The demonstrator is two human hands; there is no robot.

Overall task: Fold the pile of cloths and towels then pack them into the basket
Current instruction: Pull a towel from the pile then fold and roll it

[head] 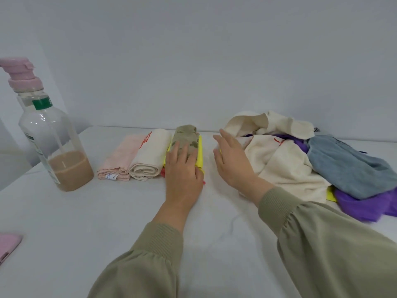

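Three folded cloths lie in a row on the white table [107, 222]: a pink towel [120, 160], a cream cloth with red print [150, 155], and an olive patterned cloth [185, 136] stacked on a yellow one [200, 153]. My left hand [183, 171] rests flat on the olive cloth with straight fingers. My right hand [231, 162] hovers open, just left of the unfolded pile [300, 160] of cream, blue-grey and purple cloths. No basket is in view.
A tall clear bottle [55, 143] with a pink cap and brown liquid stands at the left. A pink flat object [7, 246] lies at the left edge. A plain wall runs behind the table.
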